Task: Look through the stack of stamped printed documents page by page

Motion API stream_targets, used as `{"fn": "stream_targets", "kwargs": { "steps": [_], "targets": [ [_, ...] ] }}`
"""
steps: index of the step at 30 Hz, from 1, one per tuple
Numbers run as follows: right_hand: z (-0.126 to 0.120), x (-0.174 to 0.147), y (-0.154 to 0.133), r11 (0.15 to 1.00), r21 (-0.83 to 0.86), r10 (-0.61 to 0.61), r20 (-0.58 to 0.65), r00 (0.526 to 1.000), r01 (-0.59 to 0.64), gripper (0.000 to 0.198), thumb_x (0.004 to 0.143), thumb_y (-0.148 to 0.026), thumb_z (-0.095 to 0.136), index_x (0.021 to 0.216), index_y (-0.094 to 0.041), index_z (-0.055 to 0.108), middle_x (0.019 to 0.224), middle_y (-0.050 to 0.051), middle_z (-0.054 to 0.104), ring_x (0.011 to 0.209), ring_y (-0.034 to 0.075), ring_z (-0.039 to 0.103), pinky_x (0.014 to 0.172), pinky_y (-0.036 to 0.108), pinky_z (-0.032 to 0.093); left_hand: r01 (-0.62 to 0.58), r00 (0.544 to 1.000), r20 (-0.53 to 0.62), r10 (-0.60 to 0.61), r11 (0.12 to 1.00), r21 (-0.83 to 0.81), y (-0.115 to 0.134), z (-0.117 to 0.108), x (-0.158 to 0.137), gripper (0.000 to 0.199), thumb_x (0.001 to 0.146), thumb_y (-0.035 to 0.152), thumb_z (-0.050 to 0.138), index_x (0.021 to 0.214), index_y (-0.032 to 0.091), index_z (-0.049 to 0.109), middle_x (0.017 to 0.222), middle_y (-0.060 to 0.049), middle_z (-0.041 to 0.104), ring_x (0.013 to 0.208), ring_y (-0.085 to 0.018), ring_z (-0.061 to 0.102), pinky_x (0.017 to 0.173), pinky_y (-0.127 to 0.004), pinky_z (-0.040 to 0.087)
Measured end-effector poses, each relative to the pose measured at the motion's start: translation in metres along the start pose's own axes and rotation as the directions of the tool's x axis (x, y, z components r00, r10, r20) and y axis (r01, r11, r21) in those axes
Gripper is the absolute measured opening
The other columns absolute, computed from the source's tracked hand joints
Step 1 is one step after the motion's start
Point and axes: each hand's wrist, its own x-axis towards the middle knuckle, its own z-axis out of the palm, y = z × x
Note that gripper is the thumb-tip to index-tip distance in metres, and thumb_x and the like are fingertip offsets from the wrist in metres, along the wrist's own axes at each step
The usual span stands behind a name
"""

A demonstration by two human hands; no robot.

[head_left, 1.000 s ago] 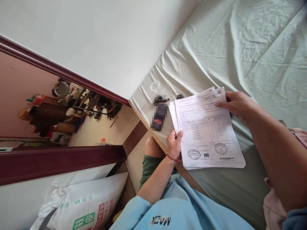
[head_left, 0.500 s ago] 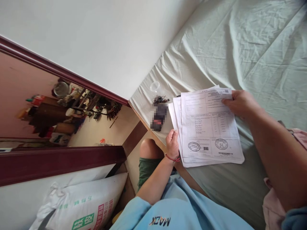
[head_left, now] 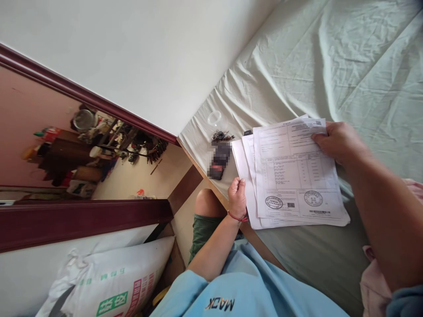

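Note:
Several loose printed paper sheets (head_left: 294, 171) are held fanned out over the bed, the top one carrying a table, two oval or round stamps and a barcode. My left hand (head_left: 237, 196), with a red cord at the wrist, is closed on the lower left edge of the papers, thumb on top. My right hand (head_left: 339, 141) grips the upper right edge of the top sheets, its thumb over the print and its other fingers hidden behind. The sheets below stick out to the left of the top one.
Left of the papers, on the pale green bed sheet (head_left: 370, 79), lie a blurred dark object (head_left: 220, 160), a bunch of keys (head_left: 222, 136) and a clear round container (head_left: 214, 118). A full white sack (head_left: 132, 273) stands at lower left, near a doorway with a dark red frame (head_left: 99, 220).
My right hand has moved slightly right, carrying the top sheets with it, so more of the sheets underneath shows on the left. My left hand has stayed almost in place.

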Motion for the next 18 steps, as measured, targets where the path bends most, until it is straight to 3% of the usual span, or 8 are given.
{"fn": "stream_targets", "kwargs": {
  "steps": [4, 9, 18],
  "targets": [
    [0.006, -0.004, -0.005, 1.000, 0.002, 0.018, 0.004, 1.000, -0.018, 0.014, 0.086, -0.023, 0.062, 0.093, -0.021, 0.074, 0.083, 0.004, 0.071, 0.072, 0.018, 0.061, 0.078, 0.035, 0.052, 0.045, 0.999, 0.018, -0.044, 0.995, -0.086, -0.005, -0.001, 0.001, 0.043, 0.087, 0.061, 0.072, 0.082, 0.020, 0.061, 0.076, 0.002, 0.057, 0.074, -0.014, 0.052, 0.073, -0.025, 0.046],
    [0.008, -0.011, -0.011, 0.995, 0.091, 0.035, 0.052, 0.998, -0.039, 0.009, 0.084, -0.026, 0.065, 0.081, -0.020, 0.070, 0.078, 0.004, 0.070, 0.069, 0.017, 0.061, 0.072, 0.031, 0.052, 0.098, 0.994, -0.023, -0.102, 0.984, -0.152, -0.005, 0.001, -0.001, 0.042, 0.085, 0.061, 0.073, 0.085, 0.019, 0.066, 0.082, 0.000, 0.064, 0.081, -0.016, 0.058, 0.079, -0.027, 0.049],
    [0.013, -0.007, -0.003, 0.982, 0.187, -0.003, 0.122, 0.992, -0.020, 0.008, 0.083, -0.025, 0.066, 0.082, -0.021, 0.073, 0.083, 0.003, 0.075, 0.072, 0.018, 0.066, 0.083, 0.034, 0.057, 0.100, 0.994, -0.019, -0.104, 0.979, -0.177, -0.007, 0.004, -0.002, 0.047, 0.085, 0.065, 0.074, 0.082, 0.019, 0.066, 0.080, 0.001, 0.063, 0.079, -0.015, 0.057, 0.076, -0.025, 0.047]
  ]
}}
